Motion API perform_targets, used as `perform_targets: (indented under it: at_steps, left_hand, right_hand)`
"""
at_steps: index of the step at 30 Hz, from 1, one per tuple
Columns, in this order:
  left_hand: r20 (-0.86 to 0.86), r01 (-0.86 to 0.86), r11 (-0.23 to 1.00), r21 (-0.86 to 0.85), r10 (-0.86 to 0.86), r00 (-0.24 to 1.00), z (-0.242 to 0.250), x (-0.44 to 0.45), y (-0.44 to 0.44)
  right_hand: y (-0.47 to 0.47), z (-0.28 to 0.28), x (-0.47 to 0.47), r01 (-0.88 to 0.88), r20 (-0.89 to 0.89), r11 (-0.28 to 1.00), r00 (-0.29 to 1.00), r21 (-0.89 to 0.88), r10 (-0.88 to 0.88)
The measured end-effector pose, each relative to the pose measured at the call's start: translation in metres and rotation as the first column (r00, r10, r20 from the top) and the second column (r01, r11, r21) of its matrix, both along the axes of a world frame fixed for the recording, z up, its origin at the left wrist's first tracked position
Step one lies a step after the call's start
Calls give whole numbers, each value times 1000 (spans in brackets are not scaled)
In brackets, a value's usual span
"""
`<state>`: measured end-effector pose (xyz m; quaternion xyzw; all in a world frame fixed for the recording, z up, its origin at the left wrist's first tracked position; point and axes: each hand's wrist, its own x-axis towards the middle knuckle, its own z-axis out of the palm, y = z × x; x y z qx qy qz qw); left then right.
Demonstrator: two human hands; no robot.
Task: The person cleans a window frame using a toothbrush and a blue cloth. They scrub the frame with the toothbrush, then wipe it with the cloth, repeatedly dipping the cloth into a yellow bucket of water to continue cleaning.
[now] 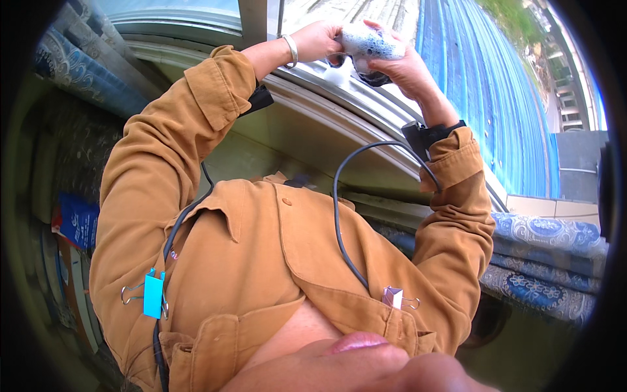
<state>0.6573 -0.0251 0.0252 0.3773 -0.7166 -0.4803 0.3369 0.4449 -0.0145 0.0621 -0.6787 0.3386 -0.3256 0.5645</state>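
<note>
White suds cover a dark, wet object (371, 43), whose exact kind cannot be told. At its left end, my left hand (318, 43), with a silver bangle at the wrist, pinches or presses it with bent fingers. My right hand (409, 66) grips its right side, thumb below and fingers partly hidden behind the foam. A dark part hangs under the suds near my right thumb. Both hands are above the metal track of a window frame (392, 105), where more white foam (338, 76) lies.
Blue corrugated roofing (470, 98) shows outside the window. Patterned blue curtains hang at the left (83, 68) and right (543, 274). A dark cable (336, 196) loops from my right sleeve to my chest. A turquoise binder clip (154, 294) holds another cable on my jacket.
</note>
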Motion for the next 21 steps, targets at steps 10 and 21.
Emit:
perform_targets:
  at_steps: [10, 21]
  left_hand:
    - [339, -27, 905, -424, 186, 922, -3, -7, -9]
    - [446, 68, 743, -666, 323, 835, -11, 6, -15]
  right_hand:
    - [-3, -14, -10, 80, -377, 920, 895, -384, -236]
    - [-14, -33, 15, 91, -381, 784, 836, -614, -395]
